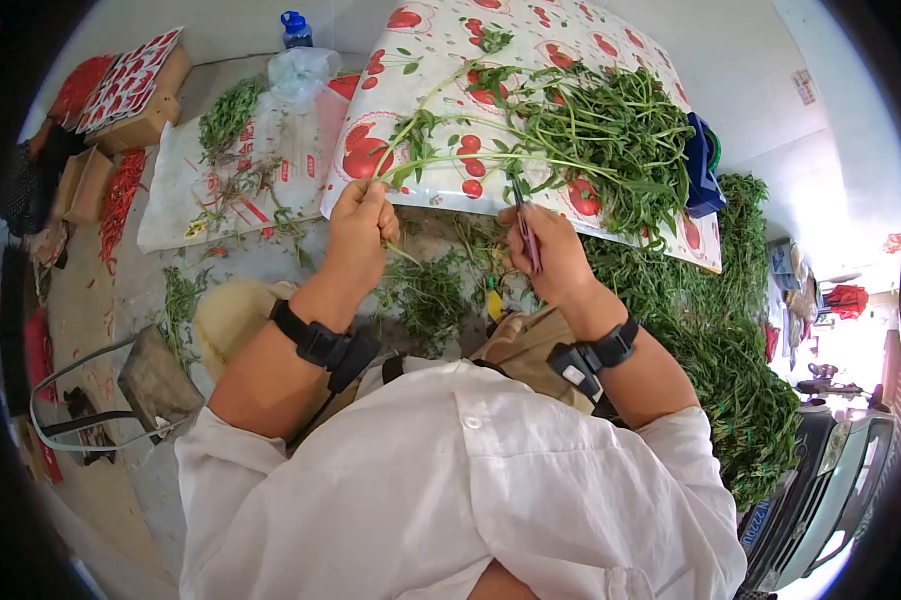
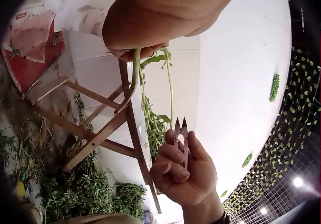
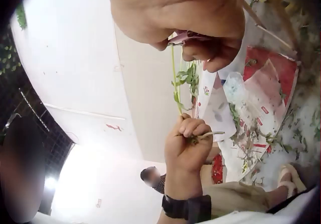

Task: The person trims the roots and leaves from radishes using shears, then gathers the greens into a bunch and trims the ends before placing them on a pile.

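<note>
My left hand (image 1: 361, 225) grips long green plant stems (image 1: 451, 158) near their lower end, at the front edge of the table. In the right wrist view a cut stem end (image 3: 214, 133) sticks out below that fist. The stems run right, toward a heap of leafy stalks (image 1: 611, 135) on the tabletop. Thread snips (image 2: 185, 141) with a pinkish handle sit in my right hand (image 1: 554, 255), fingers curled round them. Their two pointed blades stand apart in the left wrist view, and in the head view the tips are close to the stems.
A cherry-print cloth (image 1: 426, 85) covers the folding table. A blue basket (image 1: 704, 165) stands at its right end. Leafy stalks (image 1: 711, 350) are piled on the floor at right. Loose trimmings (image 1: 431, 295) lie beneath my hands. A white sack (image 1: 176, 205) spreads at left.
</note>
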The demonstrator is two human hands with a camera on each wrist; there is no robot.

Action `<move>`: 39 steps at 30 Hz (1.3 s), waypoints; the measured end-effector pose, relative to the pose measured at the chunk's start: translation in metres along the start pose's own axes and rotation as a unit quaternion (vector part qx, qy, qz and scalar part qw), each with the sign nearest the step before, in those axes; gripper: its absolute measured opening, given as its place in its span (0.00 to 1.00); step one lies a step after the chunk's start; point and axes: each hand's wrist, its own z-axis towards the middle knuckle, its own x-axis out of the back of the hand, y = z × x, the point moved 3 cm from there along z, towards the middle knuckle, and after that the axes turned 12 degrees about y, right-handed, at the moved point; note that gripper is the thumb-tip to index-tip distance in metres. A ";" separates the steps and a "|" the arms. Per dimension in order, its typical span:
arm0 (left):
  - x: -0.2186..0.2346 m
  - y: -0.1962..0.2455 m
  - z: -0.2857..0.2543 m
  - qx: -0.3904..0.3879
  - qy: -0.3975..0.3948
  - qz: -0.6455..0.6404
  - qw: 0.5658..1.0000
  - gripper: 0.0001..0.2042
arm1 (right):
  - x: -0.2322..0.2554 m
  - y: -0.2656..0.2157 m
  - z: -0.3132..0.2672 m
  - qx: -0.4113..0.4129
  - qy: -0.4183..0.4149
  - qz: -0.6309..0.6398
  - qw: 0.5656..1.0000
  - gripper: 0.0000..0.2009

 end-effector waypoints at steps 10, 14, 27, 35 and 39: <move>0.008 0.011 -0.002 -0.016 0.000 -0.029 0.999 0.07 | -0.025 -0.009 0.029 -0.009 0.027 0.018 0.999 0.14; 0.008 0.016 -0.001 -0.019 0.008 -0.033 0.999 0.06 | -0.029 -0.010 0.029 -0.002 0.020 0.001 1.000 0.14; 0.009 0.009 0.002 -0.013 0.001 -0.024 1.000 0.05 | -0.016 -0.032 0.051 0.045 0.055 0.020 0.997 0.15; 0.001 0.008 0.000 -0.027 -0.006 -0.007 1.000 0.06 | -0.004 -0.060 0.068 0.110 0.069 -0.052 0.990 0.16; 0.000 0.010 0.003 -0.030 -0.016 -0.050 0.998 0.07 | 0.001 -0.045 0.063 0.002 0.041 -0.092 0.995 0.15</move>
